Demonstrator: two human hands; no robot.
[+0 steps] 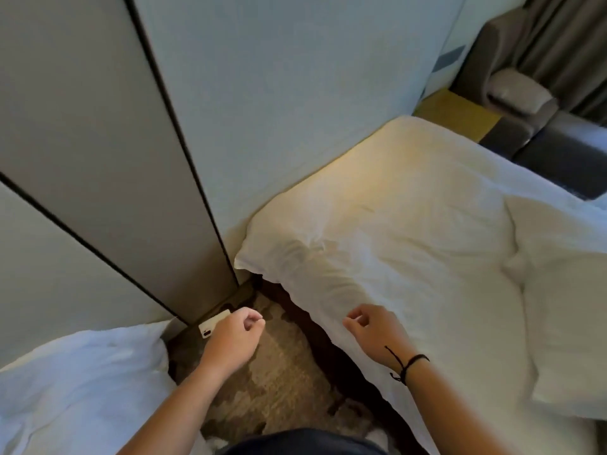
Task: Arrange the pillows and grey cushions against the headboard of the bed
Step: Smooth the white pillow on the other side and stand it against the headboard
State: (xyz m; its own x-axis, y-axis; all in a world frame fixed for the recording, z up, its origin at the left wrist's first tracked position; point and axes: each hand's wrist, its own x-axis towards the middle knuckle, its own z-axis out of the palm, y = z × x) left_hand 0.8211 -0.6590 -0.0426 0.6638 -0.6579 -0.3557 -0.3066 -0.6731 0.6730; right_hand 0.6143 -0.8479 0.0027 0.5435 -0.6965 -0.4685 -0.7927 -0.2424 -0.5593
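A white pillow (377,231) lies flat on the bed with its long edge against the pale padded headboard (279,93). Another white pillow (565,307) lies to its right, further from the headboard. My left hand (235,336) hovers over the carpet beside the bed, fingers loosely curled, holding nothing. My right hand (374,330) hangs over the near edge of the bed, fingers loosely curled and empty, a black cord round its wrist. A grey cushion (519,93) sits on the armchair at the far right.
A second bed with white bedding (75,382) is at the lower left. Patterned carpet (279,382) fills the narrow gap between the beds. A small white device (213,325) lies on the floor by the wall. A grey armchair (499,41) and curtain (568,44) stand at the back right.
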